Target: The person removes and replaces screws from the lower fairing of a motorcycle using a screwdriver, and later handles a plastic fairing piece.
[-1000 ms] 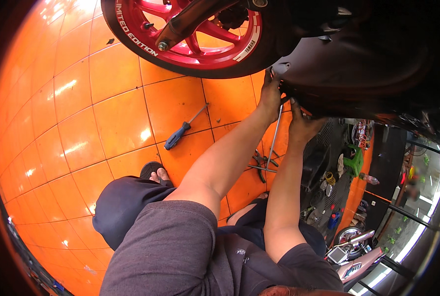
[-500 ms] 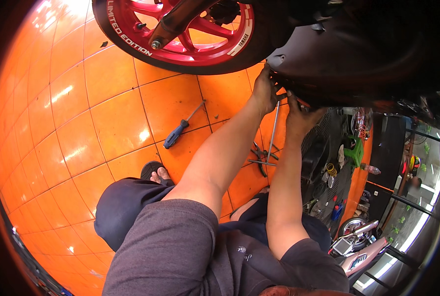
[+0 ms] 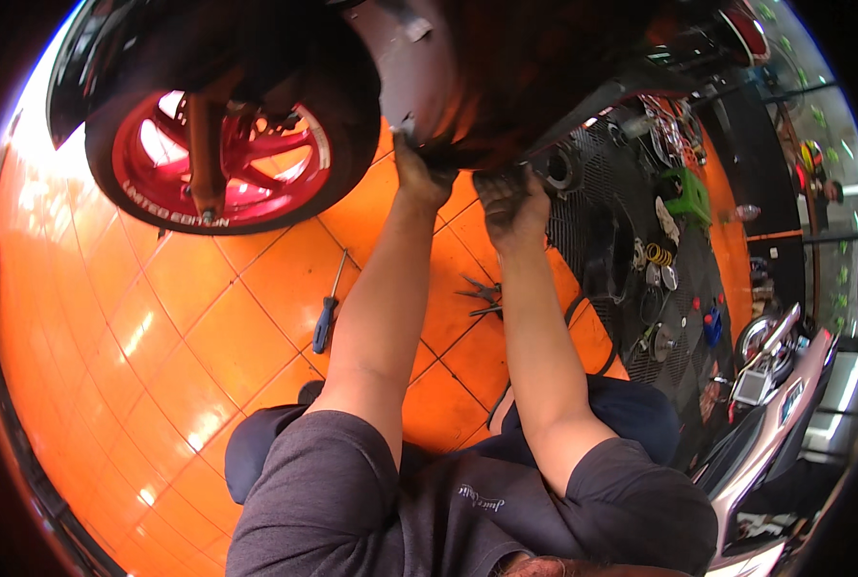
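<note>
Fingers (image 3: pixel 411 165) of both hands seemingly clenched on scooter underside (image 3: pixel 486 87), screwdriver (image 3: pixel 327 308) on orange floor (image 3: pixel 227 327)

Both arms reach up, left hand (image 3: pixel 419 178) and right hand (image 3: pixel 512 207) seemingly curled.

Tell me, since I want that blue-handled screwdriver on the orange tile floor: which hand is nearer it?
Left. The left hand is up at the dark bike underside, above-right of the screwdriver; the right hand is farther right.
</note>
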Tool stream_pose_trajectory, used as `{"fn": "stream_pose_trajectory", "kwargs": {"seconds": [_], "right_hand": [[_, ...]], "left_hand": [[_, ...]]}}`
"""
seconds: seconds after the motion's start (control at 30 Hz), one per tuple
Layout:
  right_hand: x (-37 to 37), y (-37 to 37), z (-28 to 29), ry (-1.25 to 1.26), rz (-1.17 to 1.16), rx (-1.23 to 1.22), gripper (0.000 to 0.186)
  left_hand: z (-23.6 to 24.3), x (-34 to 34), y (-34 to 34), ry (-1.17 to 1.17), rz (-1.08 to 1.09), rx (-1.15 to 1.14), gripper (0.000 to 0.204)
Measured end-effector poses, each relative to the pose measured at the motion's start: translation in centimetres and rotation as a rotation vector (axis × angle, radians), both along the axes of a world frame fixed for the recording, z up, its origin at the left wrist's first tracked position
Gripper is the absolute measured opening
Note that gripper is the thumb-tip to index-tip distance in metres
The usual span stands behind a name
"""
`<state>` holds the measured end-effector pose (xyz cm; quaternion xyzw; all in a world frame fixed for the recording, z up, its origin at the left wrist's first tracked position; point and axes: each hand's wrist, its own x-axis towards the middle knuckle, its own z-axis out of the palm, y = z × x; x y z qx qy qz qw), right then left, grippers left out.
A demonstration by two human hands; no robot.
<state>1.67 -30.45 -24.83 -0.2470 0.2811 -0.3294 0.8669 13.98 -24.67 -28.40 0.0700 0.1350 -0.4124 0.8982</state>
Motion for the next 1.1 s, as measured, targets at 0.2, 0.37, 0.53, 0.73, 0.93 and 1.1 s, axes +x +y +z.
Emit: {"fn": "stream_pose_trajectory", "kwargs": {"seconds": [0.2, 0.37, 0.53, 0.73, 0.93, 1.1], "right_hand": [[0.6, 1.4, 0.9, -0.002, -0.011, 0.022, 0.032], [0.3, 1.7, 0.5, -0.011, -0.01, 0.062, 0.03], [0.2, 1.3, 1.7, 0.039, 0.007, 0.09, 0.033], [-0.2, 0.5, 0.0, -0.056, 0.076, 0.033, 0.047], [1.0, 1.1, -1.6, -0.096, 0.035, 0.126, 0.061], [1.7, 0.8, -3.7, -0.213, 0.094, 0.192, 0.065]], "left_hand": [[0.4, 0.2, 0.8, -0.066, -0.02, 0.043, 0.065], [-0.4, -0.4, 0.8, -0.127, -0.002, -0.032, 0.058], [0.7, -0.9, -0.2, -0.273, 0.037, -0.053, 0.06], [1.3, -1.0, -0.8, -0.357, 0.148, 0.092, 0.057], [0.5, -1.3, -0.3, -0.302, 0.059, 0.095, 0.062], [-0.1, 1.8, 2.8, -0.372, -0.377, 0.571, 0.078]]}}
